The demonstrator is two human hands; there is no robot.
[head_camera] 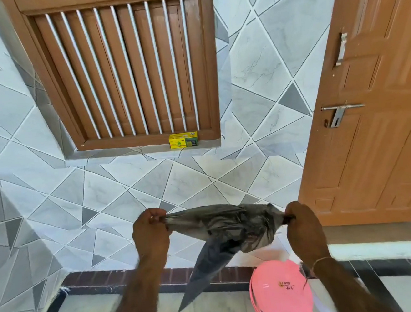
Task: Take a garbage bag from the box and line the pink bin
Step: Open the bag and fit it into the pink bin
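Note:
A dark grey garbage bag (pixel 221 231) is stretched between both hands in front of the tiled wall. My left hand (pixel 150 235) pinches its left edge and my right hand (pixel 302 227) pinches its right edge. The rest of the bag hangs down in a point toward the floor. The pink bin (pixel 281 293) stands on the floor below my right forearm, with a small sticker inside it. The yellow garbage bag box (pixel 184 140) sits on the window ledge, well above and beyond both hands.
A brown wooden window (pixel 122 68) with white bars fills the wall above the ledge. An orange-brown door (pixel 369 106) with a metal latch stands at the right. A dark brick-patterned skirting (pixel 110 278) runs along the wall's base.

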